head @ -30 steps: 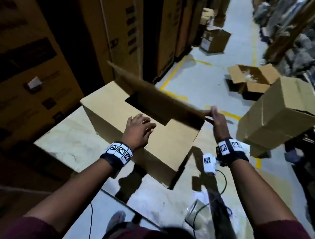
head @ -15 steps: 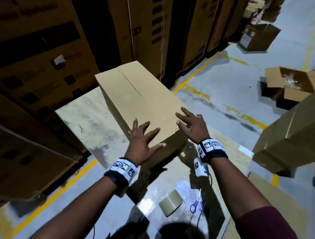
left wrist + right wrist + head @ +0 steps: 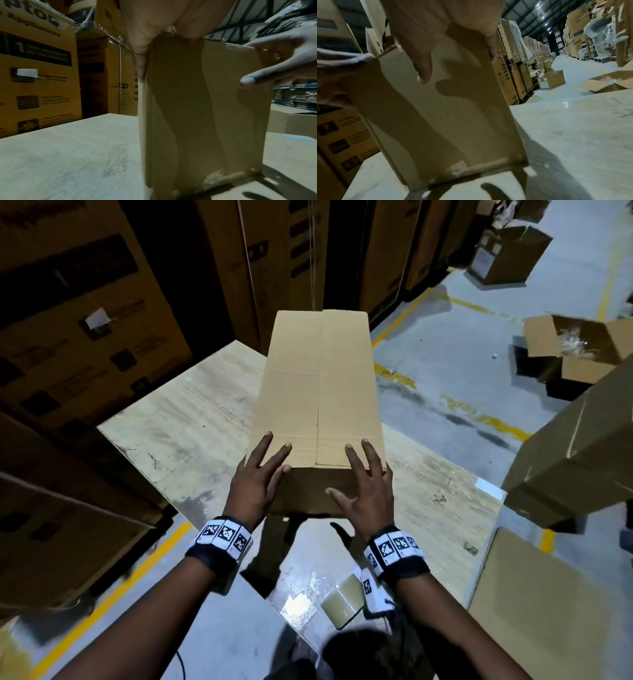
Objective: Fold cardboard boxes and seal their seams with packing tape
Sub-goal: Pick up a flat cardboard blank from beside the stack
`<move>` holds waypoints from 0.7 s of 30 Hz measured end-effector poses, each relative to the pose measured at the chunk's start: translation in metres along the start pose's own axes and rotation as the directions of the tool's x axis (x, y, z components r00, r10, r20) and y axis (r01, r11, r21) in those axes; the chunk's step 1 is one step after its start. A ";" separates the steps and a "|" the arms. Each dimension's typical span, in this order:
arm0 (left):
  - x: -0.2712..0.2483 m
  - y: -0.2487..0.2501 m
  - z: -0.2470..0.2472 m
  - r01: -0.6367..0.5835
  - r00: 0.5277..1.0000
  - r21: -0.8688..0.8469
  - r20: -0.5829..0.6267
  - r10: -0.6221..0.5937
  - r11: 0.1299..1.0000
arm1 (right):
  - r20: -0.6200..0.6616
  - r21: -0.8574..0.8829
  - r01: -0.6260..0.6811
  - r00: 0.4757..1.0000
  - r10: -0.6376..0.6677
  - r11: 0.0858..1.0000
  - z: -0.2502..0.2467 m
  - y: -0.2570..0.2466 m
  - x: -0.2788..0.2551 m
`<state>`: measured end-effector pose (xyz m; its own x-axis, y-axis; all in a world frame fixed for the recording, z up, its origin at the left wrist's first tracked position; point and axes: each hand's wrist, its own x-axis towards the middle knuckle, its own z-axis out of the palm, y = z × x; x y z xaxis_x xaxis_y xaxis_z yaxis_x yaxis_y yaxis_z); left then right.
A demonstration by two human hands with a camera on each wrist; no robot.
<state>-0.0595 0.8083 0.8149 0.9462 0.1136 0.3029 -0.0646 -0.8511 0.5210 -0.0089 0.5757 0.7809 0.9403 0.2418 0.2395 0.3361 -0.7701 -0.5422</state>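
A long plain cardboard box (image 3: 318,392) lies on the pale table (image 3: 178,433), its top flaps folded down and meeting at a centre seam. My left hand (image 3: 260,474) rests on the box's near left corner with fingers spread flat on top. My right hand (image 3: 366,477) rests on the near right corner, fingers spread on top and thumb down the near end face. The left wrist view shows the box's end face (image 3: 202,108) close up, and the right wrist view shows that face (image 3: 450,115) under my fingers. A roll of brown packing tape (image 3: 342,604) lies on the table near my right wrist.
Tall stacks of printed cartons (image 3: 85,337) stand left and behind the table. An open box (image 3: 575,350) lies on the grey floor at right, another closed box (image 3: 507,254) farther back. A large tilted carton (image 3: 575,460) sits at the right, flat cardboard (image 3: 534,611) below it.
A second ago a top flap stood up, held by my right hand; now both flaps lie shut. Both hands have come flat onto the box's near end, and the box has turned lengthwise away from me.
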 end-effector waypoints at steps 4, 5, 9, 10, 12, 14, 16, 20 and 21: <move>0.008 0.019 -0.001 -0.005 0.999 0.020 0.049 0.004 1.000 | -0.045 -0.039 -0.065 0.997 0.064 0.997 -0.004 -0.009 0.004; 0.014 0.025 -0.003 -0.018 0.998 0.027 0.055 0.017 0.999 | -0.070 -0.058 -0.060 0.996 0.056 0.996 -0.009 -0.007 0.007; 0.043 0.062 -0.011 -0.084 0.995 0.031 0.062 0.082 0.996 | -0.143 -0.088 -0.052 0.989 0.039 0.995 -0.057 0.001 0.020; 0.050 0.075 -0.011 -0.104 0.992 0.033 0.073 0.101 0.994 | -0.164 -0.087 -0.048 0.986 0.033 0.995 -0.073 0.005 0.020; 0.062 0.104 -0.006 -0.148 0.986 0.044 0.085 0.144 0.988 | -0.204 -0.093 -0.037 0.979 0.017 0.995 -0.105 0.019 0.016; 0.071 0.136 0.007 -0.185 0.979 0.051 0.092 0.180 0.981 | -0.235 -0.103 -0.054 0.972 0.029 0.993 -0.136 0.038 0.005; 0.077 0.177 0.024 -0.229 0.969 0.045 0.108 0.223 0.972 | -0.260 -0.104 -0.088 0.964 0.058 0.991 -0.168 0.065 -0.010; 0.075 0.275 0.069 -0.329 0.938 0.031 0.121 0.324 0.944 | -0.320 -0.114 -0.136 0.943 0.094 0.984 -0.239 0.145 -0.044; 0.071 0.304 0.083 -0.350 0.931 0.023 0.123 0.345 0.936 | -0.338 -0.115 -0.146 0.936 0.099 0.983 -0.259 0.167 -0.055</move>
<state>0.0142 0.5149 0.9290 0.8973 -0.2508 0.3633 -0.3844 -0.8486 0.3636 -0.0182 0.2806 0.8856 0.8951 -0.0499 0.4430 0.1870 -0.8600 -0.4748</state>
